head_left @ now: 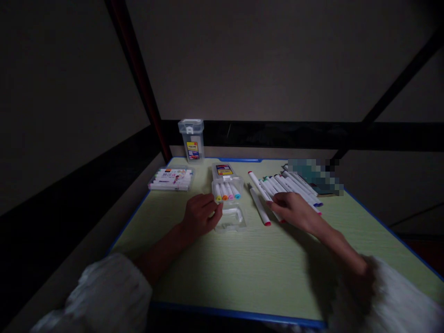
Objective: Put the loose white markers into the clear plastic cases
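Observation:
My right hand [294, 210] pinches a white marker [257, 186] with red ends, raised at a slant over the table. Beneath it, another red-ended white marker [259, 207] lies alone on the tabletop. Several more white markers [291, 185] with coloured ends lie in a loose row beyond my right hand. My left hand [202, 213] is closed, its fingertips at the near left corner of a clear plastic box [227, 178]. Whether it grips anything is hidden. Yellow, orange, pink and blue marker ends show in the box, and its clear lid [231, 218] lies open toward me.
A tall clear case [192, 141] with a yellow label stands upright at the back left. At the left edge lies a flat pack of markers [171, 179]. A teal item [312, 178], partly pixelated, lies at the right. The pale green table [222, 277] has a blue rim.

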{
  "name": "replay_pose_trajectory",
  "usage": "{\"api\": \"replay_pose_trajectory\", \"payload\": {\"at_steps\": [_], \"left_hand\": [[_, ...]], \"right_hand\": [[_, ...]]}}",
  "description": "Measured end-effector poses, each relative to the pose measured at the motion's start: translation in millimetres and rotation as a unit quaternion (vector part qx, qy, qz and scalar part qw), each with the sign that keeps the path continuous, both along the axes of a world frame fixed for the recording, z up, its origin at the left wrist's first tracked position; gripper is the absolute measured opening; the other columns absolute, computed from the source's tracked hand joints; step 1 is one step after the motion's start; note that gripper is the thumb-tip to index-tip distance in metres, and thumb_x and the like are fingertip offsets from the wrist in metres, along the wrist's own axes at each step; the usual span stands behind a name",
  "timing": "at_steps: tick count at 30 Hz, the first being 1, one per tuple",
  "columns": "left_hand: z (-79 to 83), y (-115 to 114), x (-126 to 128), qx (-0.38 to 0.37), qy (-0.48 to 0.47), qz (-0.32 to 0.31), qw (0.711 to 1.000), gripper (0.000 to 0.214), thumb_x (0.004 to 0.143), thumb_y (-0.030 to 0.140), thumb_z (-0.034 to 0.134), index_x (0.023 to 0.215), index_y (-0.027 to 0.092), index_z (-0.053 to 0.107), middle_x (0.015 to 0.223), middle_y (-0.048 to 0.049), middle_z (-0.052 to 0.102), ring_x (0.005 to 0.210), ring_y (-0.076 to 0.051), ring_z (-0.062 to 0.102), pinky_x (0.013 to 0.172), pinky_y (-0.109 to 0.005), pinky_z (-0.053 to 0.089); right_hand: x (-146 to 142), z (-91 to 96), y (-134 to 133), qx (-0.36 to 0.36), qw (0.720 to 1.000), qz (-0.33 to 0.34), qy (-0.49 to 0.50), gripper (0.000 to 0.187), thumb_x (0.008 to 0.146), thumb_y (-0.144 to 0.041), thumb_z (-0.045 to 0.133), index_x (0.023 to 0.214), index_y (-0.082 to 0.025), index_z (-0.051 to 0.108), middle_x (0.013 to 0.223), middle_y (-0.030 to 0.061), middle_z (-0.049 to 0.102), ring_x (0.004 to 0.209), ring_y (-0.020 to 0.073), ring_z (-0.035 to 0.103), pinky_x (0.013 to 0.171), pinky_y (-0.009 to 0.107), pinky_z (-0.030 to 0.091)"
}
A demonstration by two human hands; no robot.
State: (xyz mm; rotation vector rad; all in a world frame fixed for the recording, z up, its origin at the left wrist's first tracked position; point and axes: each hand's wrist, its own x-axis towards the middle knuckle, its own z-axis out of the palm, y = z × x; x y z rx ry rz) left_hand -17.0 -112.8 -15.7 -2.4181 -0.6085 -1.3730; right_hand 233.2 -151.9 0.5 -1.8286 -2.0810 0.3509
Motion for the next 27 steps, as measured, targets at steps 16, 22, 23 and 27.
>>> {"api": "replay_pose_trajectory", "payload": {"at_steps": [16, 22, 23, 27], "left_hand": [[-2.6, 0, -1, -0.072, -0.097, -0.022, 0.992, 0.022, 0.076, 0.015, 0.053, 0.097, 0.016, 0.047, 0.064, 0.0035, 0.047, 0.050, -0.006, 0.040, 0.048, -0.018, 0.036], [-6.9, 2, -2, -0.113, -0.126, -0.053, 0.984, 0.041, 0.076, 0.021, 0.055, 0.113, 0.018, 0.039, 0.074, 0.0021, 0.049, 0.051, -0.005, 0.039, 0.049, -0.017, 0.037], [-7.0, 2, -2, -0.117, -0.121, -0.060, 0.984, 0.041, 0.076, 0.023, 0.055, 0.114, 0.018, 0.039, 0.075, 0.0019, 0.050, 0.051, -0.005, 0.039, 0.049, -0.017, 0.038], [-5.9, -2, -2, -0.139, -0.101, -0.107, 0.979, 0.039, 0.078, 0.029, 0.054, 0.113, 0.018, 0.041, 0.073, 0.0016, 0.053, 0.051, -0.005, 0.041, 0.048, -0.016, 0.039]], "right_hand": [[-5, 5.5, -11, 0.145, 0.982, 0.028, -0.118, 0.029, 0.088, -0.041, 0.025, 0.086, -0.019, 0.044, 0.064, 0.0042, 0.055, 0.052, 0.0178, 0.049, 0.047, 0.025, 0.023], [-5, 3.4, -11, 0.171, 0.974, 0.075, -0.127, 0.033, 0.089, -0.043, 0.023, 0.086, -0.019, 0.044, 0.067, 0.0049, 0.056, 0.054, 0.0173, 0.049, 0.049, 0.025, 0.027], [-5, 3.7, -11, 0.176, 0.973, 0.082, -0.125, 0.033, 0.089, -0.044, 0.023, 0.085, -0.019, 0.044, 0.067, 0.0050, 0.056, 0.055, 0.0171, 0.049, 0.050, 0.025, 0.028], [-7, 4.3, -12, 0.194, 0.969, 0.107, -0.108, 0.033, 0.089, -0.044, 0.025, 0.082, -0.019, 0.045, 0.067, 0.0045, 0.055, 0.057, 0.0158, 0.048, 0.053, 0.026, 0.031]]}}
